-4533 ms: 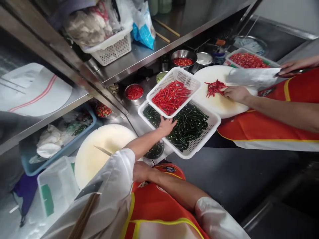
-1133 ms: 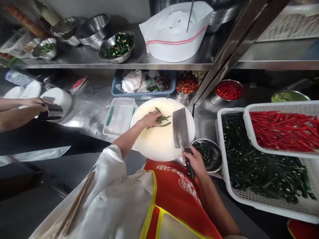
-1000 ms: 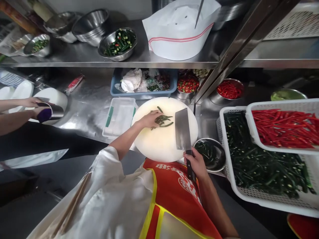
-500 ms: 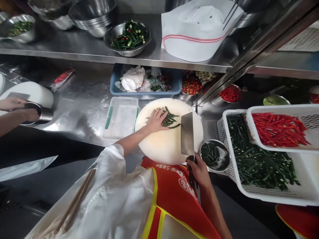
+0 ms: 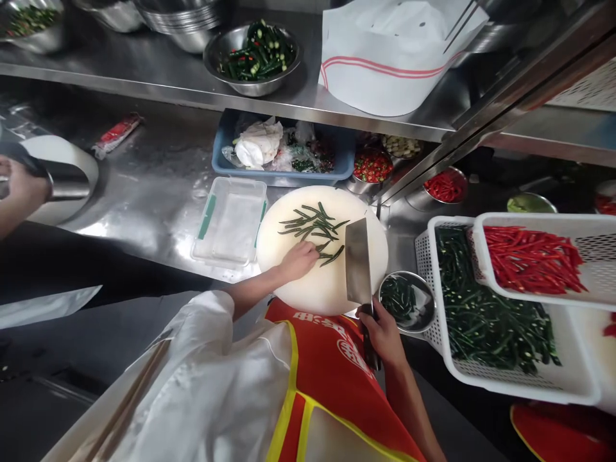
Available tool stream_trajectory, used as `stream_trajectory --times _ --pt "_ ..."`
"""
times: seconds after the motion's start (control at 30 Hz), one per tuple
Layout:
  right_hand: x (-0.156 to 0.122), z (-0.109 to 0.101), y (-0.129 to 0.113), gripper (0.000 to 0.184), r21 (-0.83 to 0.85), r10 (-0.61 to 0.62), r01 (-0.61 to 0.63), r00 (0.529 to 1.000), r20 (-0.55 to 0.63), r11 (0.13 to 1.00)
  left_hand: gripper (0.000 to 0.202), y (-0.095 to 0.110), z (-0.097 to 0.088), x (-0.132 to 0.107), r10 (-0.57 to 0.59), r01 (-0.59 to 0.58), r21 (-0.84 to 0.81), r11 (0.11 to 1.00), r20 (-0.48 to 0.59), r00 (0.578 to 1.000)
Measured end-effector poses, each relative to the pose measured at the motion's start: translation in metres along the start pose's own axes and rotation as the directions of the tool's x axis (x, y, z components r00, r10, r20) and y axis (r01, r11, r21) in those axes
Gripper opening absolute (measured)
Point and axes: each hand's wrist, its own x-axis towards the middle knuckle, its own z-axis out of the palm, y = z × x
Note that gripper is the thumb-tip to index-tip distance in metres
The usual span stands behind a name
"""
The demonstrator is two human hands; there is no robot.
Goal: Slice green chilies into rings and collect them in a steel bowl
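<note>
At the far left edge I noted a co-worker's hand (image 5: 19, 189) closed round a steel cup (image 5: 70, 183), well apart from the person's own hands. Right of it, on the steel counter (image 5: 154, 192), a clear plastic container (image 5: 230, 221) lay just beside the round white cutting board (image 5: 312, 292).

The left hand (image 5: 298, 261) rested on the near left part of that board. Its fingers were loosely curled, with the fingertips at the nearest of the green chillies (image 5: 312, 224). I could not tell whether they pinched one or only pressed on it. The chillies lay loose across the far half of the board, most of them beyond the left hand and left of the blade.

The cleaver (image 5: 357, 263) stood over the right part of the board, blade pointing away, just beside the rightmost chillies. The right hand (image 5: 385, 330) was wrapped firmly round its dark handle at the near edge of the board.

Right of that hand sat a steel bowl (image 5: 423, 314) holding green chillies, just beside a white basket (image 5: 481, 382) of more green ones. A second basket (image 5: 539, 298), of red chillies, rested on its far right part.
</note>
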Motion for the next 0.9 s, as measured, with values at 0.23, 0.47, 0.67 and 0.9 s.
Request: stream_trajectory --times 0.23,0.47,0.67,0.9 --pt "-0.01 -0.045 0.003 0.049 -0.337 -0.151 0.195 0.976 0.154 0.921 0.017 -0.004 0.006 -0.009 -0.141 0.117 -0.187 0.975 -0.121 0.983" --pt "-0.025 -0.07 -0.006 0.06 -0.346 -0.144 0.256 0.937 0.318 0.903 0.017 0.012 0.023 0.009 -0.313 0.26 -0.212 0.942 -0.279 0.908" --pt "-0.025 -0.065 0.002 0.055 -0.321 -0.074 0.143 0.973 0.217 0.936 0.019 0.036 0.039 0.016 -0.341 0.317 -0.138 0.938 -0.218 0.914" --pt "-0.013 -0.067 0.007 0.057 -0.333 -0.101 0.17 0.971 0.214 0.927 0.017 0.017 0.018 -0.011 -0.024 0.002 -0.245 0.969 -0.088 0.996"
